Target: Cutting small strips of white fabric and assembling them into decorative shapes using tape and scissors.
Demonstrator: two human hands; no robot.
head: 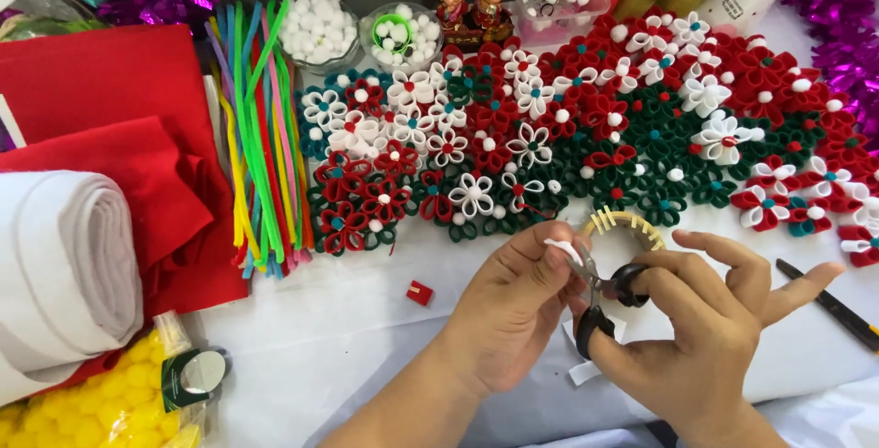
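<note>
1. A white table point(348, 338) carries a wide spread of felt flowers point(586, 128) in red, green and white.
2. A roll of white felt point(59, 269) lies at the left on red felt sheets point(110, 91).
3. Coloured pipe cleaners point(261, 128) lie beside the red sheets.
4. The right hand point(714, 320) has its fingers through the black handles of small scissors point(600, 288).
5. The left hand point(513, 302) pinches a small white felt piece point(562, 248) at the scissor blades, both hands close together.
6. A small red scrap point(419, 293) lies near the left hand.
</note>
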